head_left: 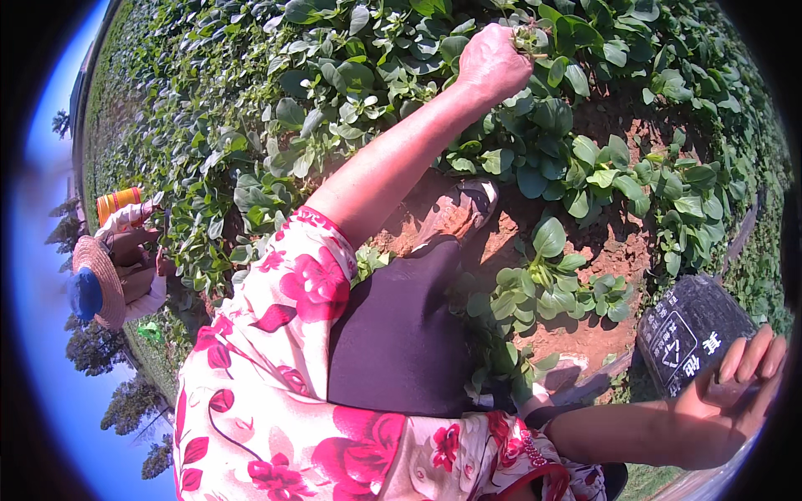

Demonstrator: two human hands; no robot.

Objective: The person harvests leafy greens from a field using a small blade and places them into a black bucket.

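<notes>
My left hand (499, 63) reaches far forward over the leafy plants, its fingers closed in a fist. From the fist sticks a small bunch of thin-leaved green sprigs (530, 39) with a reddish tinge; the fingertips are turned away and hidden. Broad-leaved green plants (576, 37) crowd around that hand. At the right edge my right hand (746, 376) has its fingers stretched and apart, with nothing seen in it. Beside its fingers lies a black bucket-like container (689, 330) with white printing; whether they touch is unclear.
My dark-trousered knee (401, 326) and a soil-stained shoe (464, 209) are between my arms. Reddish bare soil (585, 334) shows among low plants (547, 288). Far left, another person in a straw hat (100, 280) crouches near a yellow-and-red striped container (117, 203).
</notes>
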